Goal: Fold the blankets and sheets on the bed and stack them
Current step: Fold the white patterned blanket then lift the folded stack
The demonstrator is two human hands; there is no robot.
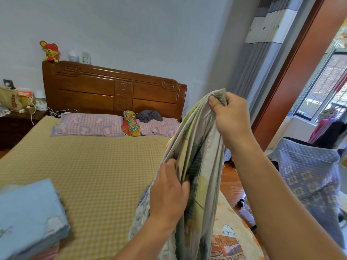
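Note:
A pale leaf-patterned sheet [199,139] hangs bunched in the air over the bed's right edge. My right hand [232,119] pinches its top corner up high. Lower down, my left hand [169,188] grips the gathered folds of the same sheet. A folded light-blue blanket [28,212] lies on the bed at the lower left, with a pink layer [47,252] showing beneath it. A cream cartoon-print blanket [231,239] lies under the hanging sheet at the bottom right.
The bed has a yellow checked cover [93,166], two pillows [88,124] and a wooden headboard [112,89]. A cluttered nightstand [16,117] stands at left. A chair draped in a blue quilted cover [308,173] stands on the right floor.

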